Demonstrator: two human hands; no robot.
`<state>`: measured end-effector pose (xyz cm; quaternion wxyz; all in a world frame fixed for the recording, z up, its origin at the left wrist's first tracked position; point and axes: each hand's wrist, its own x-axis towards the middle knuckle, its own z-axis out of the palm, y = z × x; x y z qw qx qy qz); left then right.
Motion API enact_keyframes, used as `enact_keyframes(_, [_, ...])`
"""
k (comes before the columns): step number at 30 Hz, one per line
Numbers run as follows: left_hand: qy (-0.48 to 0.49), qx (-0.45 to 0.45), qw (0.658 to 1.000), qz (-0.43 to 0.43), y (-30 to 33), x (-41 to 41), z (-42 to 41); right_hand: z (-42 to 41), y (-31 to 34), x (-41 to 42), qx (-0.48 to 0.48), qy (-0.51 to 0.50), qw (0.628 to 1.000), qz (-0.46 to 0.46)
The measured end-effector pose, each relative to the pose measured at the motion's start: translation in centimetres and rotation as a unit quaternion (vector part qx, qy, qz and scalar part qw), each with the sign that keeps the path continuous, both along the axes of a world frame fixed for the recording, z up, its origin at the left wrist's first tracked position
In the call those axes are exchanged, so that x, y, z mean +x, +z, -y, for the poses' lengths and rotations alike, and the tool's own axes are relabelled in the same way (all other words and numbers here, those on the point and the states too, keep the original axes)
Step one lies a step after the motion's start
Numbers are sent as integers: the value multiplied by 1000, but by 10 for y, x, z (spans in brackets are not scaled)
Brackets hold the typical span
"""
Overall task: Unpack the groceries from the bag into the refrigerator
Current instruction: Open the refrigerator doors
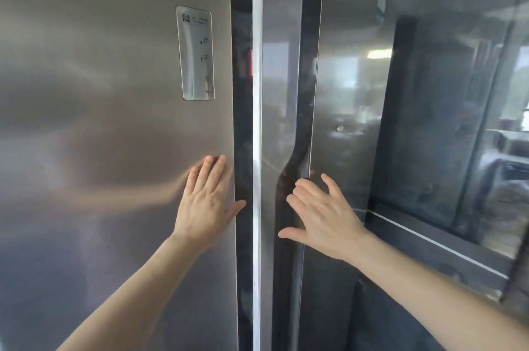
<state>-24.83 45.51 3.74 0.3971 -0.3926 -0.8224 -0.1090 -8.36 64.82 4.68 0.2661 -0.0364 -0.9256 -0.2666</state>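
A steel side-by-side refrigerator fills the view. My left hand [206, 202] lies flat with straight fingers on the left door [114, 150], close to its right edge. My right hand [320, 213] reaches to the recessed handle [297, 167] of the right door [343, 93], its fingers bent at the handle's edge and its thumb spread out. The right door stands slightly ajar, with a dark gap [243, 121] between the two doors. No bag or groceries are in view.
A small control panel [196, 53] sits on the left door above my left hand. A dark glass panel [458, 121] covers the right part of the right door and reflects the room.
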Motion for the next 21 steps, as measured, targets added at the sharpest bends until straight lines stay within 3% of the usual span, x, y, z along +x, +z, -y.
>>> enact_keyframes(6, [-76, 43, 993, 73, 4, 20, -31, -17, -11, 43, 2, 5, 997, -78])
enact_keyframes(15, [-251, 72, 962, 82, 5, 73, -79, -41, -17, 114, 26, -33, 985, -165])
enact_keyframes(18, [-291, 72, 951, 76, 6, 91, -88, -42, -20, 139, -14, -73, 982, -173])
enact_keyframes(21, [-330, 67, 939, 74, 3, 108, -98, -35, -18, 163, -117, -93, 959, -242])
